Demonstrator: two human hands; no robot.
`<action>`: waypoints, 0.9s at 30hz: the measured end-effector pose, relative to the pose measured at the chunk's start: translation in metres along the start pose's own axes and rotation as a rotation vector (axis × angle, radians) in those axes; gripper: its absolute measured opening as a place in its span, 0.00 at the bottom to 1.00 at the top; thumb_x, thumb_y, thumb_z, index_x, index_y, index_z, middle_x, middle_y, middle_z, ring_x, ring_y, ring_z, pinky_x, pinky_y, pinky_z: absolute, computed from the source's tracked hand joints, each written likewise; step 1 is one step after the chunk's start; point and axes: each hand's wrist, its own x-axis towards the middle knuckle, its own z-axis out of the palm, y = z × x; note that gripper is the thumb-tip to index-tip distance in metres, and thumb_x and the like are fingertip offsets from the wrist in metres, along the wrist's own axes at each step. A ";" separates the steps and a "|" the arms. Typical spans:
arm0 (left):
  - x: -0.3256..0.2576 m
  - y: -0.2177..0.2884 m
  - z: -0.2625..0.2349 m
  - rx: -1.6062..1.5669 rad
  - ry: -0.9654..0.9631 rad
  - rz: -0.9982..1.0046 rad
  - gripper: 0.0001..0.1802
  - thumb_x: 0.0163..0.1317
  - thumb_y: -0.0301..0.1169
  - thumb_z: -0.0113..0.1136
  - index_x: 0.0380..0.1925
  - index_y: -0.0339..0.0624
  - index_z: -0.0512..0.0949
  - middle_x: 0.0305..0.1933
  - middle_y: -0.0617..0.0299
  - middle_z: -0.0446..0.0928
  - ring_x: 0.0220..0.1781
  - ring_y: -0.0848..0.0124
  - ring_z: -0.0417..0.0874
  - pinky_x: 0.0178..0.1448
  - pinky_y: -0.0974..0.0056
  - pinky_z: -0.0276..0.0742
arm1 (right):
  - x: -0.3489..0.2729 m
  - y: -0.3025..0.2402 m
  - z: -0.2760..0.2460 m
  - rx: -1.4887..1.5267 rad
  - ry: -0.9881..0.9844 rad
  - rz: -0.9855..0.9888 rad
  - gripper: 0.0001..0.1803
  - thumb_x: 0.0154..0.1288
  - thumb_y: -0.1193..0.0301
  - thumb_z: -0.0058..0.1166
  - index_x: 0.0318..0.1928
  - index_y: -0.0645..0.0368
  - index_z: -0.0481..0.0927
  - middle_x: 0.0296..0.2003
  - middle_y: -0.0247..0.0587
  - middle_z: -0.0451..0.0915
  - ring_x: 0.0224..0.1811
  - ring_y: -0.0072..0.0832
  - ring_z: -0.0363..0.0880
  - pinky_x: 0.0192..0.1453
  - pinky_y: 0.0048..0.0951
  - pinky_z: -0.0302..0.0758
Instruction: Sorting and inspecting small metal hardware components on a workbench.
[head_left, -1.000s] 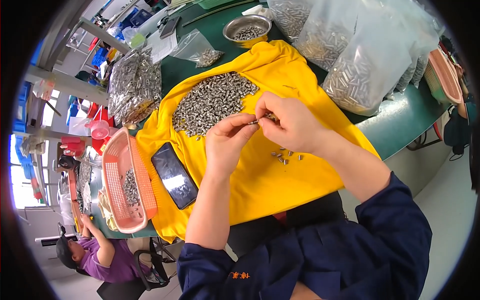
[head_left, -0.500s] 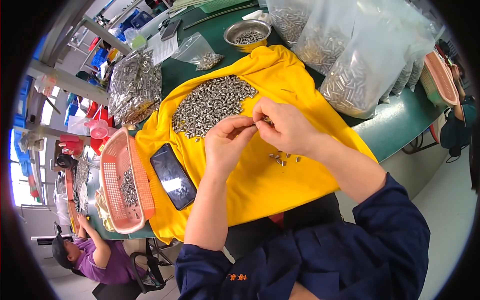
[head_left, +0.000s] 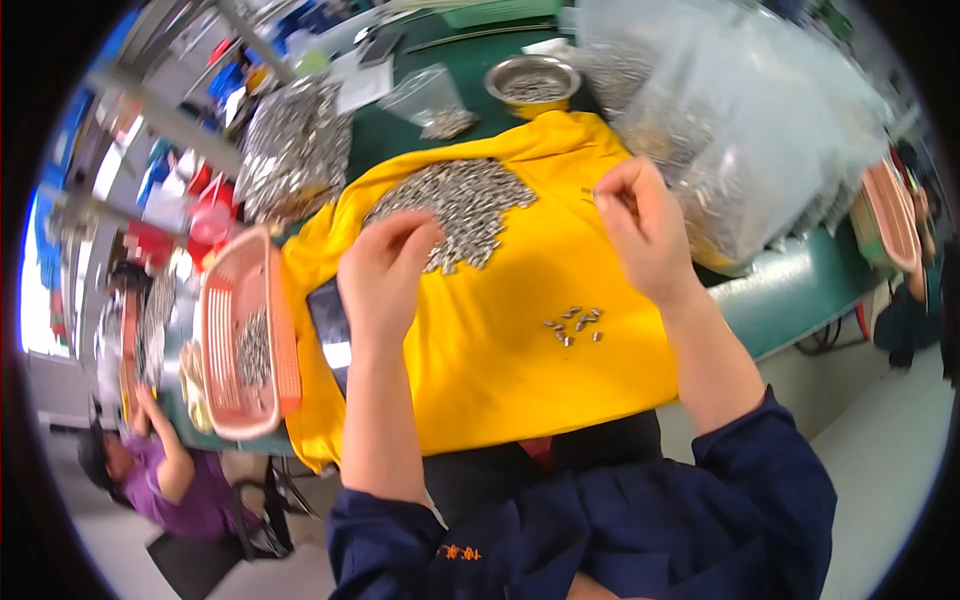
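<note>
A yellow cloth [head_left: 520,350] covers the near part of a green table [head_left: 790,300]. On it lies a big heap of small silver metal parts [head_left: 455,205]. My left hand [head_left: 385,275] hovers at the heap's near edge, fingers bent down toward the parts; whether it holds any is hidden. My right hand [head_left: 640,225] is raised to the right of the heap, fingertips pinched on a small thin metal part. A little cluster of several parts [head_left: 575,322] lies on the cloth below my right hand.
A pink slotted basket [head_left: 235,340] with parts stands at the left, a dark phone [head_left: 330,325] beside it. Clear bags of metal parts [head_left: 740,130] fill the right, another bag [head_left: 290,150] the back left. A steel bowl [head_left: 530,82] stands behind. A person in purple [head_left: 170,470] sits at the lower left.
My hands were together over the cloth's middle; now they have parted. The left hand has gone down to the heap, the right has moved right and up.
</note>
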 end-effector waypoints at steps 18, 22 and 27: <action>0.226 -0.045 0.012 0.979 -0.240 0.256 0.11 0.53 0.34 0.49 0.34 0.49 0.78 0.33 0.57 0.77 0.38 0.58 0.77 0.43 0.59 0.72 | -0.004 0.006 0.012 -0.271 -0.169 -0.090 0.05 0.48 0.82 0.47 0.29 0.62 0.70 0.24 0.40 0.70 0.22 0.31 0.69 0.27 0.25 0.68; 0.229 -0.040 0.015 1.157 -0.412 0.220 0.12 0.53 0.35 0.49 0.36 0.51 0.78 0.36 0.59 0.77 0.39 0.59 0.77 0.44 0.60 0.72 | -0.007 0.007 0.014 -0.256 -0.181 -0.101 0.06 0.47 0.82 0.47 0.29 0.62 0.70 0.24 0.41 0.70 0.23 0.32 0.70 0.27 0.26 0.68; 0.213 -0.023 0.010 1.060 -0.241 0.382 0.12 0.53 0.35 0.49 0.36 0.51 0.78 0.37 0.59 0.77 0.40 0.60 0.77 0.44 0.60 0.72 | -0.009 0.008 0.018 -0.261 -0.153 -0.135 0.06 0.47 0.81 0.48 0.29 0.62 0.70 0.24 0.41 0.71 0.24 0.33 0.70 0.27 0.26 0.68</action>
